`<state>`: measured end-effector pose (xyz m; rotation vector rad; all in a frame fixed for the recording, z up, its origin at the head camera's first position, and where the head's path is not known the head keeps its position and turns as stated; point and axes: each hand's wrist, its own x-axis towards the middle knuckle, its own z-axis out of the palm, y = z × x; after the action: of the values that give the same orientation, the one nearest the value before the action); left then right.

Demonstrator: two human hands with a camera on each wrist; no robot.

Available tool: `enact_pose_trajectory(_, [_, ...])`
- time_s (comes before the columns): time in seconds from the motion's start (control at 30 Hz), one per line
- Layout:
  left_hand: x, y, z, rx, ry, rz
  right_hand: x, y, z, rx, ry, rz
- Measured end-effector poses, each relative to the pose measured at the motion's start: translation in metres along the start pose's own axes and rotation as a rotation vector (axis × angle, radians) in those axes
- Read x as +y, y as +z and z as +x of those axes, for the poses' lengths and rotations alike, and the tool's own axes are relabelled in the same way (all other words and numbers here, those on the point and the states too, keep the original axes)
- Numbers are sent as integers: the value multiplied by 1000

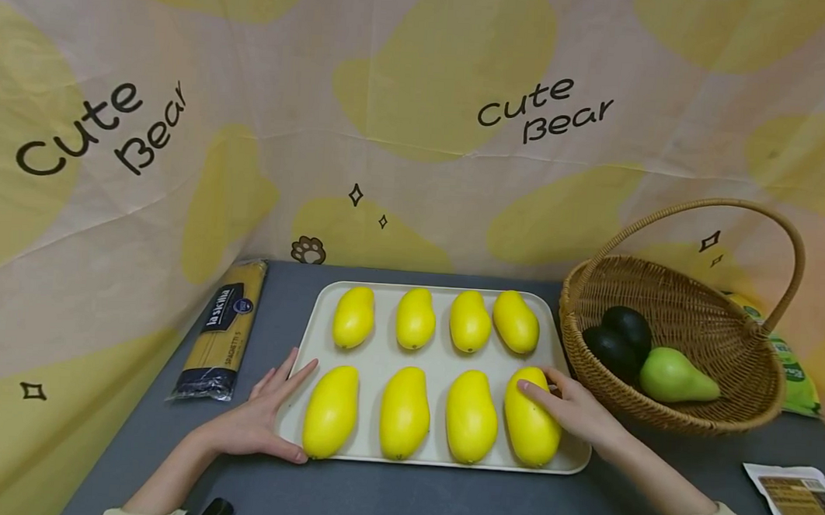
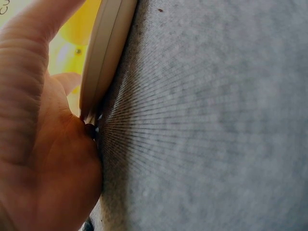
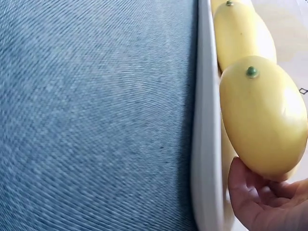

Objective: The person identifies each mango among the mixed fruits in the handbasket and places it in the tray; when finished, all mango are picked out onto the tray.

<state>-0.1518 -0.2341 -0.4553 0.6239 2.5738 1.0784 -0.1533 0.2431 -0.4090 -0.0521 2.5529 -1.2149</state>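
Several yellow mangoes lie in two rows on a cream tray [image 1: 376, 279]. My right hand [image 1: 580, 406] grips the front-right mango [image 1: 533, 431], with the thumb over its top and the other fingers partly hidden behind it. Up close, the right wrist view shows this mango [image 3: 264, 115] with a green stem spot and my curled fingers [image 3: 245, 192] against its side. Spread along the tray's left edge, my left hand [image 1: 253, 424] touches the rim, its thumb beside the front-left mango [image 1: 330, 411]. The left wrist view shows the palm [image 2: 53, 159] against the tray's side [image 2: 103, 57].
To the right stands a wicker basket [image 1: 684, 283] with a tall handle, holding dark avocados [image 1: 611, 349] and a green pear [image 1: 675, 376]. Behind it is a green-yellow bag [image 1: 798, 379]. A spaghetti pack [image 1: 222, 333] lies at left, a brown-and-white packet [image 1: 805, 507] at front right.
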Motion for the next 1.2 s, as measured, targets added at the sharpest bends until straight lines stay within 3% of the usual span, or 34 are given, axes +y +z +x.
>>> enact_pose_trajectory(0.27, [0, 0, 0, -4, -10, 3, 6, 5, 4, 46, -12, -30])
enact_pose_trajectory(1.2, [1, 0, 0, -2, -1, -5, 9, 6, 2, -1, -13, -15])
